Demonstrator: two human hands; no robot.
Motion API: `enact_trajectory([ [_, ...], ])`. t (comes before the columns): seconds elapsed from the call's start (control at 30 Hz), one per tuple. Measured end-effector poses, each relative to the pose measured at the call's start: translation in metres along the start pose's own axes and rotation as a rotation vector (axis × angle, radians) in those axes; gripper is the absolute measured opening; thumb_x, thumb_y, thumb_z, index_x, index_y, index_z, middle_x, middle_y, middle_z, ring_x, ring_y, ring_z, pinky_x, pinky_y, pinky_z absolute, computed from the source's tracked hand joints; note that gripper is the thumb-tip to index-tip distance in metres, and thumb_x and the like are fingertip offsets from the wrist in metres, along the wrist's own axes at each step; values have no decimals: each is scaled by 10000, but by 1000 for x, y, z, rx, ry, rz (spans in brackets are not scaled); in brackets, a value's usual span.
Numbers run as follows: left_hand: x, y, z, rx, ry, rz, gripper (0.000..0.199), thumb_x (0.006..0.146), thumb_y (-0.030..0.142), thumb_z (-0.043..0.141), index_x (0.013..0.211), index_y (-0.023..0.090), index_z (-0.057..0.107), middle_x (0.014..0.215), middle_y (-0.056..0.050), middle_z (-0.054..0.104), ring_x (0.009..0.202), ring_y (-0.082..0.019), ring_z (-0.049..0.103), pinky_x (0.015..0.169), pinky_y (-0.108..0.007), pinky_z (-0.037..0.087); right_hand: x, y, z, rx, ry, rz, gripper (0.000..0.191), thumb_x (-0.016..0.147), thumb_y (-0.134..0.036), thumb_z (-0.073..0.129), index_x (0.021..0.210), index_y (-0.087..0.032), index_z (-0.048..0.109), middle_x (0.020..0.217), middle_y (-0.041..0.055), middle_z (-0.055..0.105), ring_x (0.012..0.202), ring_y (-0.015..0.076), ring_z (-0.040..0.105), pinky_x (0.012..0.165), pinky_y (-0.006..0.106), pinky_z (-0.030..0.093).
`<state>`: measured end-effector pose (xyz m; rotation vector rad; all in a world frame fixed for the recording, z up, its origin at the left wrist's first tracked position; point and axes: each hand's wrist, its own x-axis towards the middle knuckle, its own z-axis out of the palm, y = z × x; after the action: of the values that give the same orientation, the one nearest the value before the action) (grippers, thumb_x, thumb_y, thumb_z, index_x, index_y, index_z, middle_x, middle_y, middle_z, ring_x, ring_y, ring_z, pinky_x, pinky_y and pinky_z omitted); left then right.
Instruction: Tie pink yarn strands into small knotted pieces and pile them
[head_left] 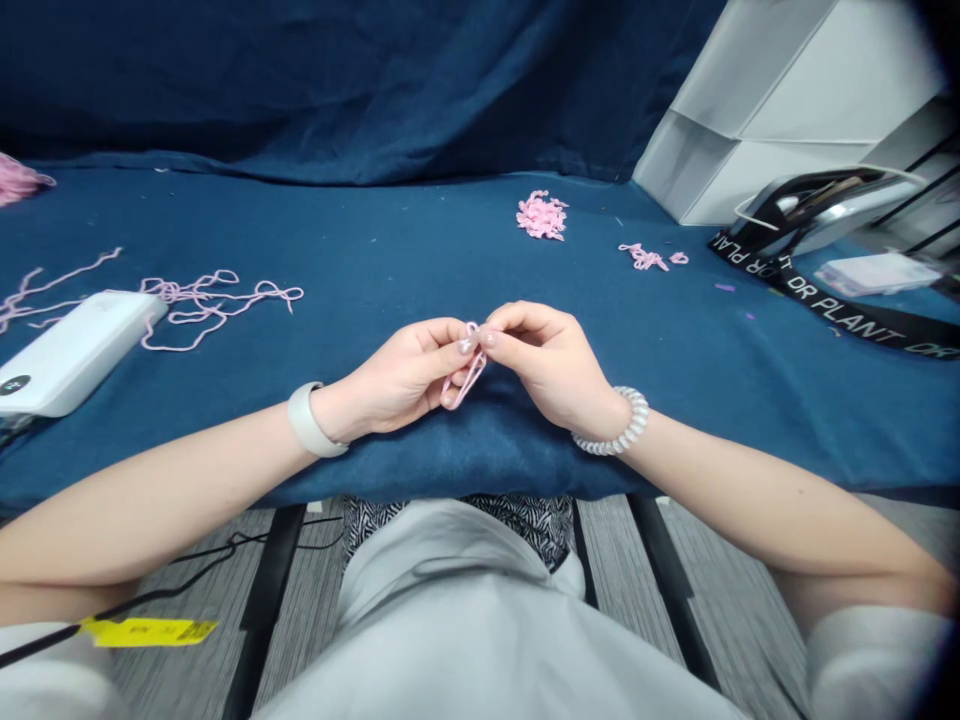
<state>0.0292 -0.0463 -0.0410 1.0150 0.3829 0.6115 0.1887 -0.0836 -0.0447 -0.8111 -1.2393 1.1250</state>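
Observation:
My left hand [411,375] and my right hand [551,365] meet above the front edge of the blue-covered table. Between their thumbs and fingers they pinch a looped piece of pink yarn [471,378]. A narrow loop hangs down over the left fingers, and a small loop stands up between the thumb tips. Both hands are closed, fingertip to fingertip. Just where the strands cross is hidden under the thumbs. Longer loose strands of pink yarn [214,300] lie on the cloth to the left.
A white power bank [82,350] lies at the left. Toward the back is a pile of small pink yarn pieces [541,216], with a smaller cluster [643,257] right of it. White boxes [750,120] and a bag with a lettered black strap [825,310] stand at the right.

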Motion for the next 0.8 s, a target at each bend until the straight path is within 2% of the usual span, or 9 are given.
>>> enact_trajectory([
  [0.13,0,1,0,40,-6,-39,217,732,250,773,743,102,615,565,16,559,465,-49,492,444,-148,436,1,-1,-2,12,25,1,195,679,-296,802,688,-166,657,699,-26,649,649,71,590,675,215,508],
  [0.33,-1,4,2,120,26,-115,253,661,264,823,682,86,644,597,-5,599,486,-47,521,461,-139,443,2,-3,-4,1,-8,1,163,732,-273,759,693,-167,641,668,-26,631,605,75,567,631,227,501],
  [0.5,0,6,0,74,52,-72,228,740,236,762,671,86,604,571,1,568,490,-46,506,477,-138,434,1,-4,-3,118,40,13,215,699,-304,792,694,-173,621,715,-30,634,675,70,581,698,221,499],
  [0.7,4,7,-3,-29,226,-36,130,808,182,688,812,88,598,641,10,559,520,-39,515,480,-126,439,2,-7,-3,330,29,128,271,701,-340,789,720,-191,562,821,-28,679,811,97,649,861,286,529],
  [0.8,5,7,-4,-51,225,-16,149,797,183,704,782,92,587,655,5,573,522,-36,517,487,-127,453,2,-8,-3,371,26,175,305,702,-339,788,712,-188,524,746,-45,654,753,82,650,821,262,545],
])
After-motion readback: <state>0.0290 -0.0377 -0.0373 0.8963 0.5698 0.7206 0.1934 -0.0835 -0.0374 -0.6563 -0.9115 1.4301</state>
